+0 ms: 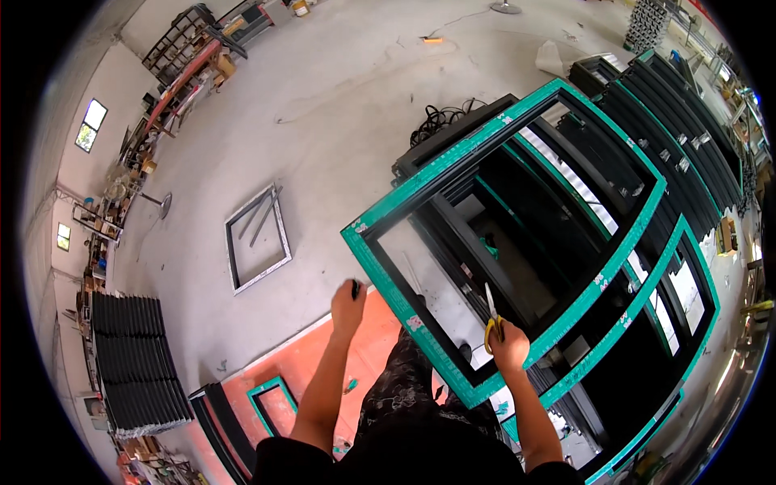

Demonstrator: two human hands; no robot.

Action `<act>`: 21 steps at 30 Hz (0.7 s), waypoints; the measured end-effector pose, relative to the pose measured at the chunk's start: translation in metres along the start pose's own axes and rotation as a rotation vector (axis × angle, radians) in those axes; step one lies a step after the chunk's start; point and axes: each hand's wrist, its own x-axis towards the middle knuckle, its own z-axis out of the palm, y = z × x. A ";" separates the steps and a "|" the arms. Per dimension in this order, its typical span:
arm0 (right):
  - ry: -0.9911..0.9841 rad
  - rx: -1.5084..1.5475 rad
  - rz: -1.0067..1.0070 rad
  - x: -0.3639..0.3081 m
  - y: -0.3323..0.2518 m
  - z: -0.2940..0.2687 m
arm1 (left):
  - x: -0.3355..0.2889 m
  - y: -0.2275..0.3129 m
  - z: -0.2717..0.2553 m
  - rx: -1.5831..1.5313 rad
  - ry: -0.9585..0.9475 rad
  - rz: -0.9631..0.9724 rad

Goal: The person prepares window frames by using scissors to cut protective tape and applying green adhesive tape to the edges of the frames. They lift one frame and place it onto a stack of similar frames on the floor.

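Yellow-handled scissors (492, 325) sit in my right hand (511, 349), closed around the grips, with the blades pointing up and away. That hand hovers over the near part of a large window frame (436, 172), dark with green film along its faces. My left hand (347, 309) is raised left of the frame's near-left edge, apart from it, its fingers closed on a small black piece (356, 288) whose kind I cannot make out. Beside and partly under the large frame, on the right, is another green-filmed frame (584, 365).
Dark frames (671, 162) are stacked at the right. A pale frame (232, 263) with loose strips lies on the grey floor. Below my left arm are an orange-red surface (323, 343) and a small green-edged frame (260, 408). Black profiles (133, 364) stand stacked at far left.
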 end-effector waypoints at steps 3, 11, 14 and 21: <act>0.011 -0.076 -0.033 0.001 -0.011 -0.002 | 0.076 -0.002 0.009 0.089 0.018 0.182; -0.017 -0.339 0.124 0.002 -0.014 0.004 | 0.237 0.084 0.116 -0.007 -0.136 0.651; -0.024 -0.391 0.129 0.006 -0.018 0.006 | 0.272 0.106 0.172 0.006 -0.134 0.766; 0.005 -0.486 0.195 0.011 -0.024 0.008 | 0.311 0.170 0.228 0.190 -0.189 0.809</act>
